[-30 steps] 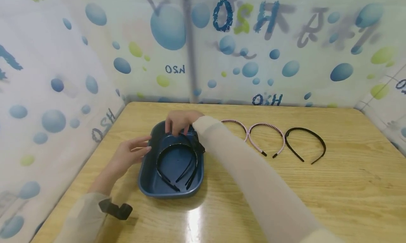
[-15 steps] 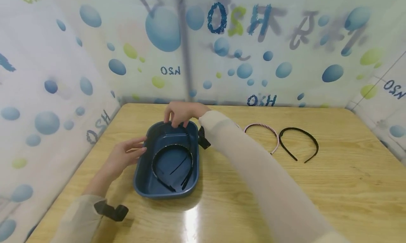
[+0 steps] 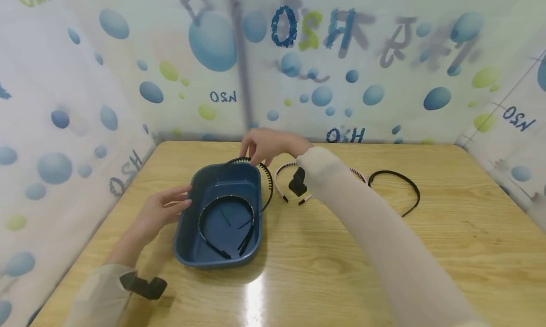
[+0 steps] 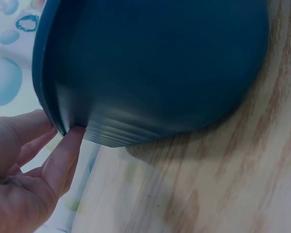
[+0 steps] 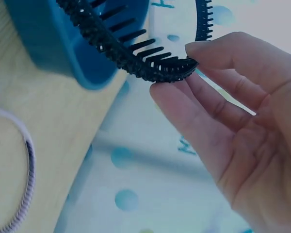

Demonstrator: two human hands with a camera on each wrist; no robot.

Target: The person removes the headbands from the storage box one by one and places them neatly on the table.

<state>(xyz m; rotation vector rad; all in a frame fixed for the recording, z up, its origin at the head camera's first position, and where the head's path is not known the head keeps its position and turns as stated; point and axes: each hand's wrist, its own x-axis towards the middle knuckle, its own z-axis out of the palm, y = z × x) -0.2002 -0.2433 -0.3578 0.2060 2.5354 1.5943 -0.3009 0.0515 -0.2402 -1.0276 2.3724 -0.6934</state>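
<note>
Tabletop (image 3: 332,251); bin ridges (image 4: 119,127), left wrist only

Bright, even light over the table (image 3: 332,265) from where I stand; white glare (image 3: 254,301) toward its near edge | soft shadow beside the blue bin (image 3: 215,264) | left wrist view dim, bluish, the bin sunk in dark teal | right wrist view cool, hazy, wall (image 5: 153,179) washed pale, lettering (image 5: 185,146) soft
</note>
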